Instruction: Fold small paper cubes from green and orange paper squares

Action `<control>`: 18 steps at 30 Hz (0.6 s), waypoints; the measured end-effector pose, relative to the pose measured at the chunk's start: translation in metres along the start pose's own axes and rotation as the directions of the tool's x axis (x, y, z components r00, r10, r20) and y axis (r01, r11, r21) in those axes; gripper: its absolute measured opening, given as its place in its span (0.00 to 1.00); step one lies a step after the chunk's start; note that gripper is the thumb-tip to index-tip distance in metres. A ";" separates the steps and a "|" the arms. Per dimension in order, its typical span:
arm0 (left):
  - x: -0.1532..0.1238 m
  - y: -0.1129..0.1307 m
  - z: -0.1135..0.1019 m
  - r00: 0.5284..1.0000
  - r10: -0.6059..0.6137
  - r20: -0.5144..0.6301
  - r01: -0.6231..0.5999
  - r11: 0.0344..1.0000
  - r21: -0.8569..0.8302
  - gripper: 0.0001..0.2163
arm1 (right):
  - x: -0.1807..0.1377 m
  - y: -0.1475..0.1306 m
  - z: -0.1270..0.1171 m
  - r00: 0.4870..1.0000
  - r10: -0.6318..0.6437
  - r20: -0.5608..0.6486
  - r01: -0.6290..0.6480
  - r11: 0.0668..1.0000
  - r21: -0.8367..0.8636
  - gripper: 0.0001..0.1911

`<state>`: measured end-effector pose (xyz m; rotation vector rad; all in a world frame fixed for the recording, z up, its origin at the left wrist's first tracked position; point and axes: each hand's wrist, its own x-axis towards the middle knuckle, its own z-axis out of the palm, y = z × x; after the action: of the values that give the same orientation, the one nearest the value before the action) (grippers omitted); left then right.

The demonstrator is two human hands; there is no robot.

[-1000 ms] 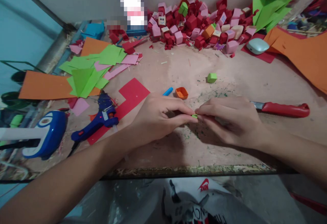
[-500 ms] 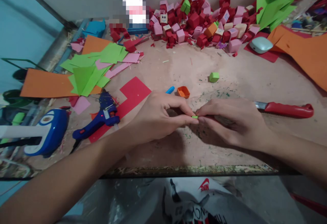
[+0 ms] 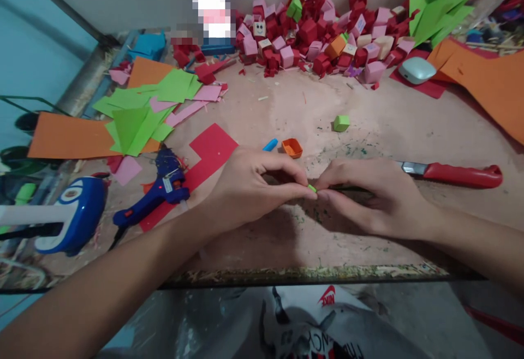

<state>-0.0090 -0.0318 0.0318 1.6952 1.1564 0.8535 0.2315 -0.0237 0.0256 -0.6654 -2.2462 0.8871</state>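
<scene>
A tiny light-green piece of paper shows between the fingertips of both hands, its shape mostly hidden. My left hand pinches it with thumb and forefinger. From the other side, the thumb and forefinger of my right hand close at the same piece. Just beyond the hands sits a small open orange paper box, with a blue stick-like object beside it. Farther back is a little green paper box. A red-handled knife lies by my right hand, which partly hides its blade.
A blue glue gun rests on red paper at the left. Green sheets and orange sheets are stacked behind it. Many small paper boxes heap along the wall. A pale rounded case lies back right.
The green piece has tilted slightly between my fingertips, and more of it shows. Both hands stay almost in place; the whole view has shifted a little.
</scene>
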 end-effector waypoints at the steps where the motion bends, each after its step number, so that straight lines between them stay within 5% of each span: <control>1: 0.000 0.000 0.000 1.000 0.011 -0.007 -0.011 1.000 -0.004 0.07 | 0.000 -0.001 0.000 1.000 0.002 -0.005 -0.002 1.000 0.006 0.06; 18: 0.001 -0.001 0.004 0.997 0.049 -0.062 -0.052 0.998 -0.044 0.04 | -0.001 0.001 0.002 0.993 0.090 -0.070 -0.090 0.996 0.008 0.05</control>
<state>-0.0057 -0.0321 0.0290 1.6778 1.1299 0.9614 0.2311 -0.0245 0.0231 -0.7896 -2.1655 0.8978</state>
